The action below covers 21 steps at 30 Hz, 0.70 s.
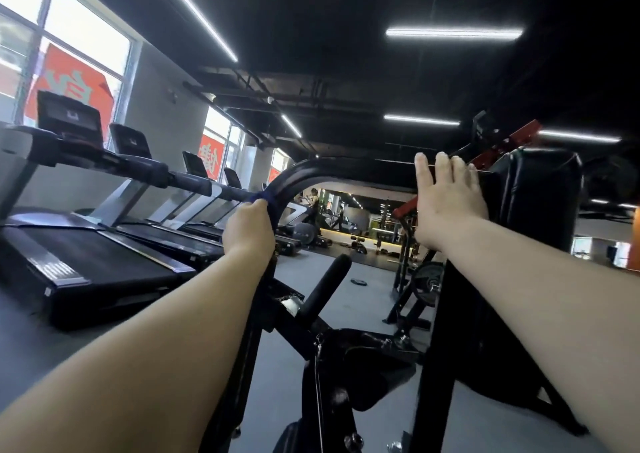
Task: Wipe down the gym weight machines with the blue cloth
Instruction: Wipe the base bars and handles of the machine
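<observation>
cloth [266,199]: soft blue fabric, bunched in my left hand [247,229]
frame bar [294,175]: smooth, glossy black metal
pad [540,189]: shiny black vinyl under my right hand [446,199]
floor [367,279]: matt grey

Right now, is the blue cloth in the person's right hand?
No, the left hand grips the blue cloth around the black frame bar; the right hand is open, holding nothing.

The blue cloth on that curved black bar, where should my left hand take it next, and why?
Probably slide it up and over the bend. Your left hand grips the blue cloth round the curved black bar just below the curve, so the arch above looks unwiped. Your right hand, fingers straight, can steady you at the black pad.
</observation>
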Motion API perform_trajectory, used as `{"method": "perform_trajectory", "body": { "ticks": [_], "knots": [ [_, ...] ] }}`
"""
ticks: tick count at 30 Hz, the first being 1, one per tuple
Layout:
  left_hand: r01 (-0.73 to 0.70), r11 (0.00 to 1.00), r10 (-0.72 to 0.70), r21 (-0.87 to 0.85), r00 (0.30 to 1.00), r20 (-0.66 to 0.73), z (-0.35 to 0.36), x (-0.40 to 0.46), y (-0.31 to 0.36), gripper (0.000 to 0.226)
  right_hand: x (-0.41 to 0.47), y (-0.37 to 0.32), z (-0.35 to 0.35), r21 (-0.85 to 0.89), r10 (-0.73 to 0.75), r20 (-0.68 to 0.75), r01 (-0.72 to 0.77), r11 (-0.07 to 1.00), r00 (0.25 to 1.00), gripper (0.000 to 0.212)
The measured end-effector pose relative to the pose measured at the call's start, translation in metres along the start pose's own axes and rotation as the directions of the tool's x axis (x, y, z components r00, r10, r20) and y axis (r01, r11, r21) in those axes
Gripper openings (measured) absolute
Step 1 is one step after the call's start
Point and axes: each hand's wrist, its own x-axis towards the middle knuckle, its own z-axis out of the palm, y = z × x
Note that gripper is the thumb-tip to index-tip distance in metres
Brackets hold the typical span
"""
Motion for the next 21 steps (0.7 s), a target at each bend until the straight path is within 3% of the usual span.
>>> {"method": "perform_trajectory", "body": {
  "ticks": [3,7,13,16,19,21],
  "knots": [
    [-0.101,0.995,0.101,-0.011,0.995,0.025,0.005,-0.009,-0.002,0.054,-0.001,0.003,-0.001,0.012,-0.014,0.016,0.014,1.000,1.000,0.117],
    [-0.045,0.997,0.038,0.055,0.992,0.123,0.008,-0.033,-0.031,0.054,-0.001,0.005,0.001,-0.010,-0.023,-0.022,0.023,1.000,0.999,0.117],
    [-0.177,0.978,0.143,0.113,0.954,0.262,-0.008,-0.019,-0.028,0.053,0.001,0.002,0.005,-0.011,-0.016,-0.050,0.016,1.000,0.999,0.120],
    [-0.133,0.990,0.140,-0.049,0.977,0.158,-0.006,-0.015,-0.028,0.054,0.001,0.002,0.005,-0.011,-0.018,-0.042,0.017,1.000,0.999,0.122],
    [-0.113,0.992,0.097,0.061,0.968,0.231,0.007,-0.038,-0.017,0.056,0.001,0.003,0.004,0.005,-0.026,-0.048,0.026,1.000,0.999,0.120],
    [-0.225,0.973,0.212,0.040,0.955,0.208,0.015,-0.058,-0.010,0.052,0.001,0.004,0.005,0.010,-0.024,-0.051,0.025,1.000,0.998,0.121]
  ]
}}
